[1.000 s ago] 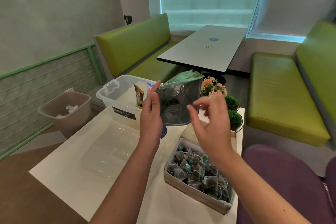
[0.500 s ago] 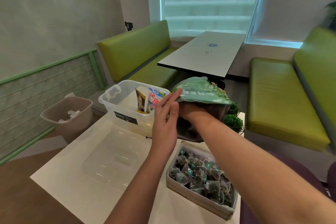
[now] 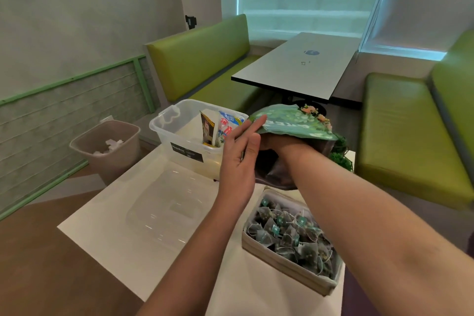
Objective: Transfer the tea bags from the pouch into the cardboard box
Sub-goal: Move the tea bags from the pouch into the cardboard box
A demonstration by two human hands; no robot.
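Observation:
A green pouch point(image 3: 289, 123) is held above the table, its mouth turned toward me. My left hand point(image 3: 238, 159) grips the pouch at its left edge, fingers up along the green face. My right hand point(image 3: 278, 145) is pushed inside the pouch up to the wrist, so its fingers are hidden. Below and in front lies the cardboard box point(image 3: 282, 263), filled with several pyramid tea bags point(image 3: 287, 231) with teal tags.
A clear plastic bin point(image 3: 179, 136) with snack packets stands at the back of the white table point(image 3: 123, 246); its clear lid point(image 3: 166, 210) lies flat beside the box. Small green plants point(image 3: 341, 156) sit behind the pouch. A bin with paper stands on the floor at left.
The pouch tipped from upright to nearly horizontal, and my right hand went from hovering outside it to reaching inside. My left hand kept hold of the left edge.

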